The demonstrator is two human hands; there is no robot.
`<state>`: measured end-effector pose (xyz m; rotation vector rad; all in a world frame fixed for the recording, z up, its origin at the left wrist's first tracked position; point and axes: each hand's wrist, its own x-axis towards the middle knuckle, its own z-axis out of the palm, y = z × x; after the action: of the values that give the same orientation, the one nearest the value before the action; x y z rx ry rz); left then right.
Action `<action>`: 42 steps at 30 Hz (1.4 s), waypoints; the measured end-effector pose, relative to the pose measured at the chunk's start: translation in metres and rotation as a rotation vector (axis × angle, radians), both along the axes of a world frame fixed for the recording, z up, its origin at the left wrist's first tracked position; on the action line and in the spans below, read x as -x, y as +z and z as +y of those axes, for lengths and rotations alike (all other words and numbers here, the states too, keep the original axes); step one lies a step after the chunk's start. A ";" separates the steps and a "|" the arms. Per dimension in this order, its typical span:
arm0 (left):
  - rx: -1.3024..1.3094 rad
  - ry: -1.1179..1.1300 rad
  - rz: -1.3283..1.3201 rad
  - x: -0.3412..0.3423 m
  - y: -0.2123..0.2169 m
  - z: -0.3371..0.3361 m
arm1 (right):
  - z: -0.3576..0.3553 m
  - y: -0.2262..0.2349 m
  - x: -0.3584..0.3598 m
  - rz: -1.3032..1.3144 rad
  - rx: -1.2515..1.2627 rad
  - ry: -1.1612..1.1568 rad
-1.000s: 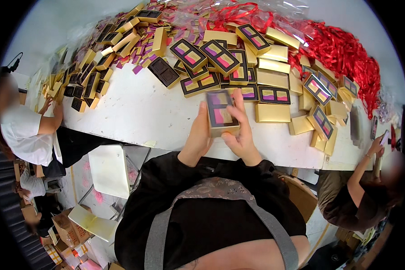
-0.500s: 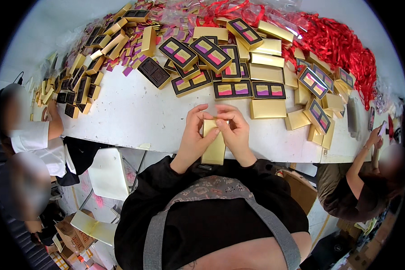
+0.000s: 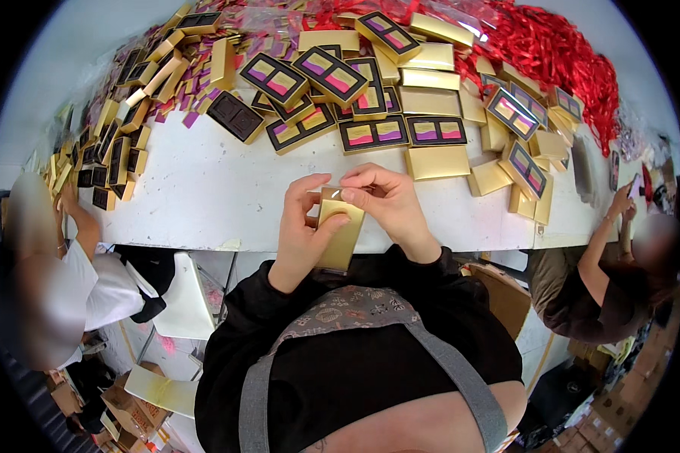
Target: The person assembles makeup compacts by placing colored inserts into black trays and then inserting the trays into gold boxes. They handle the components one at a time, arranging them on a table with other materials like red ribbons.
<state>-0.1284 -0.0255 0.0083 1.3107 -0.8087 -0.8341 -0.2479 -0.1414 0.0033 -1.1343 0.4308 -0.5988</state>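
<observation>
Now both hands, left (image 3: 301, 234) & right (image 3: 389, 202), grip gold box (image 3: 338, 238).

Black long sleeves — patterned apron bib, grey straps.

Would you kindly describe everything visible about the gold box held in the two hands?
The gold box is a slim, shiny rectangular carton, seemingly metallic card, with its plain side showing. It stands roughly upright, tilted slightly, over the near edge of the white table. The left hand grips its left side, thumb across the front; the right hand pinches its top end.
</observation>
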 end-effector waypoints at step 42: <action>-0.106 0.390 -0.851 -0.021 -0.053 -0.027 | -0.362 0.016 0.008 0.916 1.084 -0.716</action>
<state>-0.1075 -0.0524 -0.0450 1.8703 -1.1098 0.0295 -0.2559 -0.5036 0.0188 -2.3293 1.4439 -0.9529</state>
